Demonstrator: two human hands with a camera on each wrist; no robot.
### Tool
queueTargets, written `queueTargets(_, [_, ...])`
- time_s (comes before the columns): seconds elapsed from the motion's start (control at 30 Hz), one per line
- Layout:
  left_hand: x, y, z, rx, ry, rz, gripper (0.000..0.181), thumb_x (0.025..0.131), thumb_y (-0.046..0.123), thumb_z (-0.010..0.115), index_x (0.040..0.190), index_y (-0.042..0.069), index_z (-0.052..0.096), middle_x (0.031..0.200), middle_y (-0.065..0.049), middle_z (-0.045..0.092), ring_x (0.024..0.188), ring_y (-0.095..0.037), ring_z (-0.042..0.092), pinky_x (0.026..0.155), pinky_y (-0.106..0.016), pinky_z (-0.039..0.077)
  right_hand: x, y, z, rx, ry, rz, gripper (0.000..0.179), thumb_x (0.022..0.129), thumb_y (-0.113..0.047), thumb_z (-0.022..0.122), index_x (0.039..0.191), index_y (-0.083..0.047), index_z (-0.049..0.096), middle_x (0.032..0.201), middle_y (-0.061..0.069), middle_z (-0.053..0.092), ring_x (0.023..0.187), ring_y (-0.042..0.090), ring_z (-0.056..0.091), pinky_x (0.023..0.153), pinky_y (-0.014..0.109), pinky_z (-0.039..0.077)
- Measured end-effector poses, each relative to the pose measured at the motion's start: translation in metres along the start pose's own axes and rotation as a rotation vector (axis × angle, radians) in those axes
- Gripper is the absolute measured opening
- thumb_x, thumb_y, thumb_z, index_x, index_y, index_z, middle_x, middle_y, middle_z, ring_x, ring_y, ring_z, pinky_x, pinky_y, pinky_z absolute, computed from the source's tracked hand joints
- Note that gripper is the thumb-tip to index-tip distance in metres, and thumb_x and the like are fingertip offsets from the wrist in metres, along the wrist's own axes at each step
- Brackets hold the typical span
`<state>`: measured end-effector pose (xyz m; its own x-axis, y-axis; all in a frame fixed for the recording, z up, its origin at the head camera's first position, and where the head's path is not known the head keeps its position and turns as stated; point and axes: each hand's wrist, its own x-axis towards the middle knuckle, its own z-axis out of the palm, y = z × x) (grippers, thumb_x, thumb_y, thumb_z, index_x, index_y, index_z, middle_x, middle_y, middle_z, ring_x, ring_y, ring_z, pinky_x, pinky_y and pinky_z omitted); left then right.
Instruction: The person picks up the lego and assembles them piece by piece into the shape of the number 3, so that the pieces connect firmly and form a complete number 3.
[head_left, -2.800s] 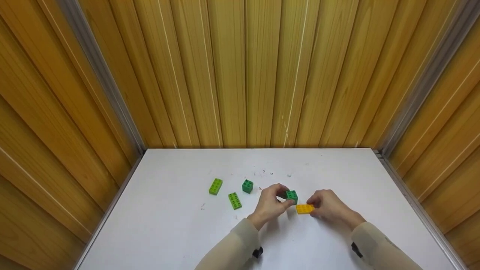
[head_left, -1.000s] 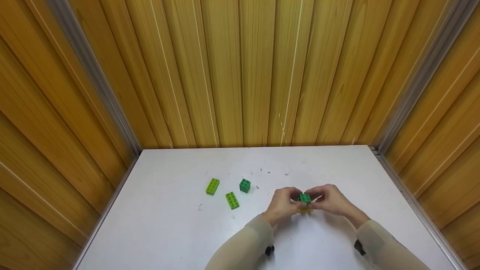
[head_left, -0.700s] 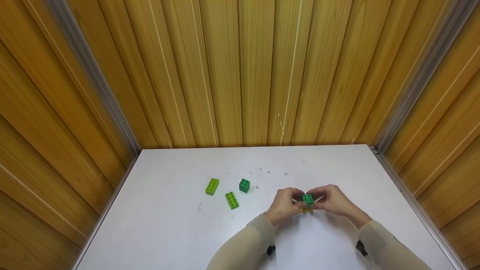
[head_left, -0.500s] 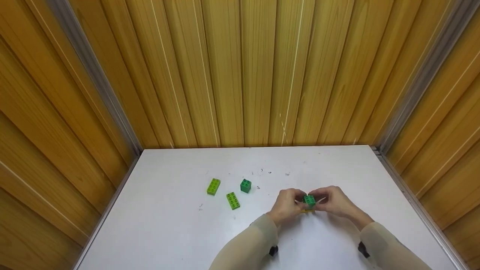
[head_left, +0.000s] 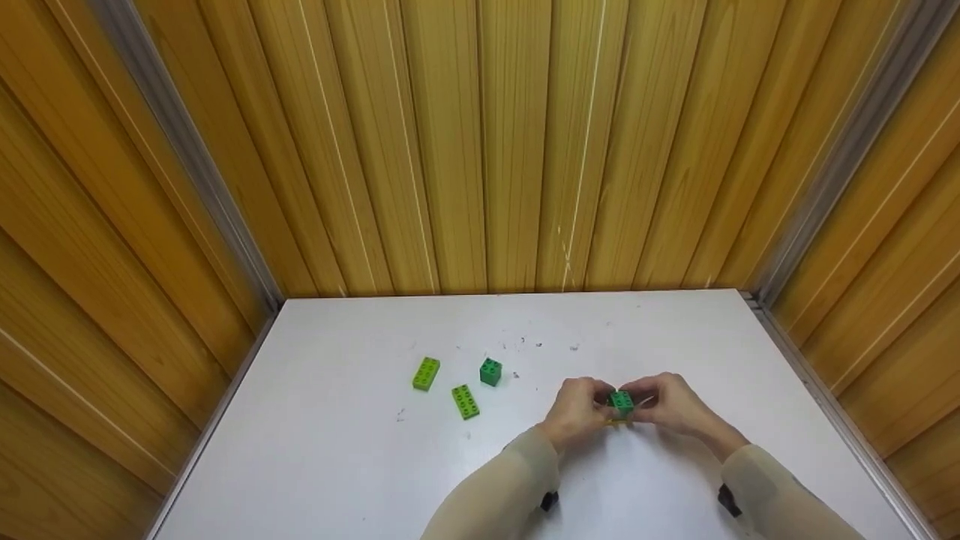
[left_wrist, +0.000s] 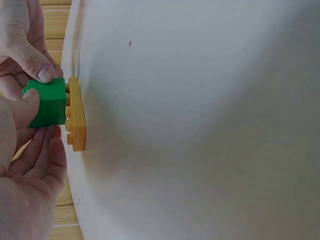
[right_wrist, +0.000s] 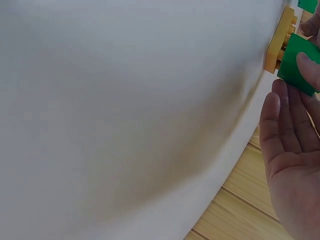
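Note:
A dark green 2x2 toy building brick [head_left: 621, 403] stands upright over one end of a flat yellow brick [left_wrist: 78, 115], which lies studs up on the table. Yellow studs show at the green brick's lower edge in both wrist views; I cannot tell whether it is fully pressed down. My left hand [head_left: 578, 409] pinches the green brick from the left, thumb on its near face. From the other side my right hand [head_left: 667, 403] pinches the same brick with its thumb and fingers. In the head view the fingers and green brick hide most of the yellow one.
To the left on the white table [head_left: 337, 450] lie two lime green bricks, one farther back [head_left: 426, 373] and one nearer [head_left: 465, 402]. Another dark green brick [head_left: 490, 372] stands beside them. Wood-patterned panels [head_left: 480, 150] rise behind and at both sides.
The green brick has moved right and onto the yellow brick. My right hand has let go of the yellow brick and now grips the green one. In the last second both hands shifted slightly right.

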<state>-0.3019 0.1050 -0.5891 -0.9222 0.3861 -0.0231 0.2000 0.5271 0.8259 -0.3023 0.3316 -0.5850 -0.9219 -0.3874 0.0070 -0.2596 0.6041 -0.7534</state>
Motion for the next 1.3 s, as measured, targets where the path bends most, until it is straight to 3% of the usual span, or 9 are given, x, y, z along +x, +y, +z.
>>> queueTargets(0.23, [-0.0002,0.0002,-0.0023,0.073,-0.006,0.045,0.03,0.097,0.006,0.085,0.126,0.013,0.085,0.117,0.005,0.085,0.109,-0.004,0.076,0.102,-0.022,0.062,0.0016,-0.0003,0.0011,-0.067,0.022,-0.024,0.038,0.089,-0.012,0.095,0.124,-0.005,0.085,0.115,0.011,0.087,0.1,0.013,0.08,0.086,0.017,0.06])
queueTargets(0.43, [0.001,-0.0036,-0.004,0.22,0.005,0.191,0.024,0.097,0.005,0.084,0.118,0.014,0.088,0.103,0.008,0.086,0.088,0.003,0.067,0.085,-0.014,0.057,0.0022,0.0024,0.0031,-0.066,0.034,-0.086,0.034,0.086,-0.009,0.096,0.118,-0.003,0.086,0.11,0.013,0.087,0.093,0.006,0.078,0.083,0.019,0.061])
queueTargets(0.53, [0.0012,-0.0044,-0.0023,0.292,0.01,0.215,0.02,0.098,0.006,0.083,0.115,0.017,0.088,0.097,0.01,0.082,0.082,0.003,0.06,0.079,-0.013,0.053,0.002,0.0037,0.0035,-0.075,0.036,-0.094,0.033,0.086,-0.009,0.096,0.117,-0.005,0.087,0.109,0.011,0.087,0.092,0.003,0.077,0.083,0.019,0.061])
queueTargets(0.8, [-0.0053,-0.0071,0.0046,0.436,0.021,0.214,0.022,0.097,0.009,0.081,0.116,0.019,0.084,0.108,0.009,0.076,0.098,-0.001,0.066,0.09,-0.017,0.058,0.0,0.002,0.0056,-0.119,0.02,-0.09,0.029,0.087,-0.011,0.097,0.115,-0.009,0.088,0.109,0.007,0.088,0.097,0.009,0.08,0.087,0.019,0.061])
queueTargets(1.03, [-0.0018,-0.0072,0.0028,0.496,0.036,0.236,0.017,0.095,0.01,0.084,0.11,0.018,0.084,0.103,0.008,0.075,0.09,-0.001,0.063,0.083,-0.015,0.056,0.0031,-0.002,0.0039,-0.125,0.024,-0.1,0.038,0.087,-0.012,0.096,0.122,-0.003,0.085,0.115,0.013,0.087,0.097,0.014,0.081,0.085,0.02,0.063])
queueTargets(1.2, [0.0003,-0.004,0.0046,0.556,0.038,0.242,0.014,0.096,0.012,0.084,0.108,0.019,0.083,0.1,0.009,0.074,0.088,0.0,0.061,0.082,-0.015,0.055,0.0022,0.0012,0.002,-0.071,0.042,-0.074,0.038,0.089,-0.012,0.094,0.125,-0.002,0.084,0.118,0.015,0.086,0.097,0.01,0.08,0.085,0.019,0.063])
queueTargets(1.3, [-0.0005,-0.0044,0.0036,0.51,0.021,0.229,0.013,0.099,0.012,0.082,0.11,0.019,0.084,0.1,0.009,0.075,0.086,0.001,0.06,0.08,-0.014,0.054,0.0015,0.0012,0.0032,-0.054,0.041,-0.071,0.034,0.09,-0.01,0.093,0.122,-0.002,0.085,0.114,0.014,0.087,0.095,0.006,0.078,0.084,0.017,0.062])
